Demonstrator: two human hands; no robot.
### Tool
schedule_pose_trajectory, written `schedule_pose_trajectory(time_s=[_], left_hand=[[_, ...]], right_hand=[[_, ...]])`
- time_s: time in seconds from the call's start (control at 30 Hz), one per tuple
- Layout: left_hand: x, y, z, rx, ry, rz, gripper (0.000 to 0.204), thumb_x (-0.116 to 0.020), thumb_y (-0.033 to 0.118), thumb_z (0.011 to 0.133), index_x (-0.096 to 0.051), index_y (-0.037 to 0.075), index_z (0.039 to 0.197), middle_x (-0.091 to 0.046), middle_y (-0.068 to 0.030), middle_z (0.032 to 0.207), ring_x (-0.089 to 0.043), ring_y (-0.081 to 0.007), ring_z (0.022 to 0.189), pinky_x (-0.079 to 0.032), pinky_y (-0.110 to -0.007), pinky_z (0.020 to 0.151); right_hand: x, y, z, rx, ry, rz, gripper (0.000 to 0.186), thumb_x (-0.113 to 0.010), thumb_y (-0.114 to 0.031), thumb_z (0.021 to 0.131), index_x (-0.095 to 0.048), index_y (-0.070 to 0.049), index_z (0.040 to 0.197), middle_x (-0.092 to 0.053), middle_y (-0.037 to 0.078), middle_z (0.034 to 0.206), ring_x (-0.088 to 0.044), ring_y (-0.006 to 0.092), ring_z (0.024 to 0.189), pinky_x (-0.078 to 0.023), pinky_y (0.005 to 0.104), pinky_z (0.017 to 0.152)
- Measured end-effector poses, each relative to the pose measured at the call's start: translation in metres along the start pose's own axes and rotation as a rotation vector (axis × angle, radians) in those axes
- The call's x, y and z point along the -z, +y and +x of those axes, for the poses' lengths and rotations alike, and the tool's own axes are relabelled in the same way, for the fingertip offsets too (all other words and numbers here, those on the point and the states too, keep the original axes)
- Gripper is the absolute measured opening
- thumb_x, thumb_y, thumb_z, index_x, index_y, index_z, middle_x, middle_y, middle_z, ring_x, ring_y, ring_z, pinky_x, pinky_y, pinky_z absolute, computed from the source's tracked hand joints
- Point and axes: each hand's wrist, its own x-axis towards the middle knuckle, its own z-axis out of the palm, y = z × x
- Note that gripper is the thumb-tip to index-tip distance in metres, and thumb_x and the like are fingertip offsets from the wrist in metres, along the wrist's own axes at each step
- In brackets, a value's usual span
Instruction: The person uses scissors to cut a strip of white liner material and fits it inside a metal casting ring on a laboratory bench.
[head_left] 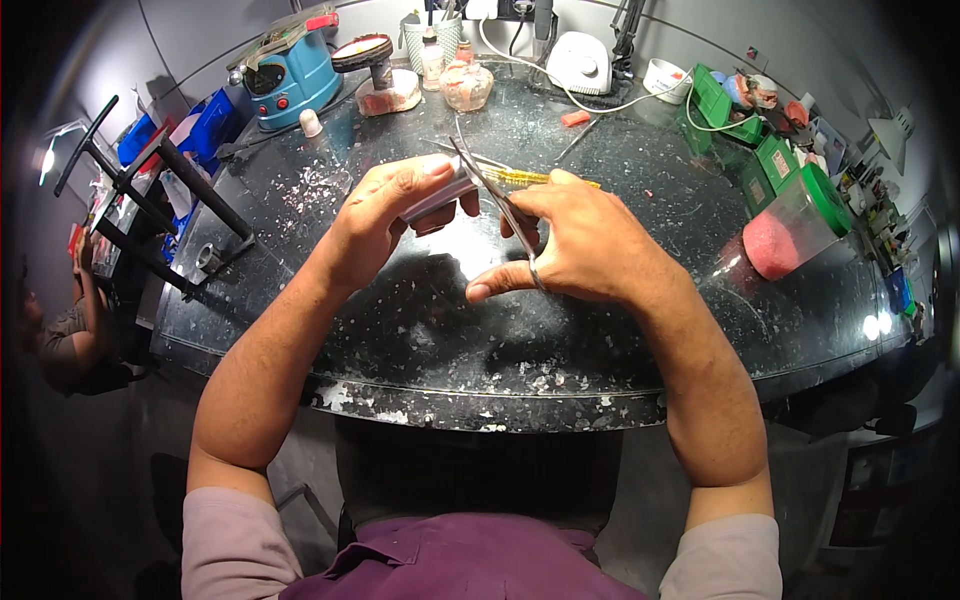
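My left hand [388, 210] grips a thin greyish piece [436, 205] up in front of me, fingers curled beneath it and thumb on top. My right hand [570, 240] holds metal scissors [510, 215], thumb and fingers at the handles, with the long blades angled up across the grey piece beside my left thumb. Whether the blades touch it I cannot tell. A yellow translucent tool [525, 177] lies on the dark speckled bench [450, 350] behind my right hand, partly hidden.
Blue machine [290, 90], white device [578, 65], pink-stained pot [466, 86] along the back. Black metal stand [165, 205] at left; pale scraps [310, 185] near it. Jar of pink powder [775, 240] and green bins [715, 105] at right. A co-worker's arm [85, 310] at far left.
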Motion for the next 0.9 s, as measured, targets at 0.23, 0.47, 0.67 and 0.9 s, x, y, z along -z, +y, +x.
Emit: schedule_pose_trajectory(time_s=[0.23,0.47,0.67,0.9], left_hand=[[-0.001,-0.003,0.002,0.001,0.06,-0.096,0.046,-0.046,0.039,0.1,-0.067,-0.001,0.093,-0.054,-0.0013,0.072,-0.041,-0.009,0.064,-0.031,-0.026,0.06],[0.002,0.007,0.002,0.048,0.021,-0.108,0.049,-0.043,0.041,0.101,-0.067,-0.002,0.093,-0.044,0.0021,0.061,-0.036,-0.009,0.056,-0.028,-0.026,0.055],[-0.003,0.004,0.003,-0.014,0.138,-0.126,0.041,-0.043,0.038,0.101,-0.062,0.002,0.101,-0.049,-0.0005,0.069,-0.042,-0.0088,0.06,-0.032,-0.024,0.056],[0.007,-0.001,0.003,-0.03,0.158,-0.015,0.038,-0.043,0.038,0.103,-0.059,0.004,0.107,-0.053,-0.0011,0.076,-0.046,-0.0086,0.065,-0.035,-0.024,0.06]], right_hand=[[0.001,-0.002,0.002,-0.046,0.046,-0.046,0.08,-0.067,-0.084,0.061,-0.069,-0.005,0.076,-0.067,0.014,0.077,-0.067,0.033,0.084,-0.053,0.0427,0.078],[0.005,0.001,0.004,-0.074,-0.003,-0.025,0.069,-0.07,-0.077,0.067,-0.072,-0.009,0.077,-0.068,0.01,0.077,-0.067,0.0298,0.078,-0.053,0.0407,0.073],[0.004,0.004,0.006,-0.106,-0.036,-0.001,0.065,-0.071,-0.076,0.068,-0.073,-0.012,0.076,-0.067,0.009,0.071,-0.067,0.0293,0.072,-0.053,0.0403,0.07],[0.009,-0.003,0.008,-0.292,-0.166,0.15,0.075,-0.071,-0.08,0.064,-0.069,-0.006,0.075,-0.067,0.009,0.071,-0.068,0.0269,0.073,-0.053,0.0386,0.072]])
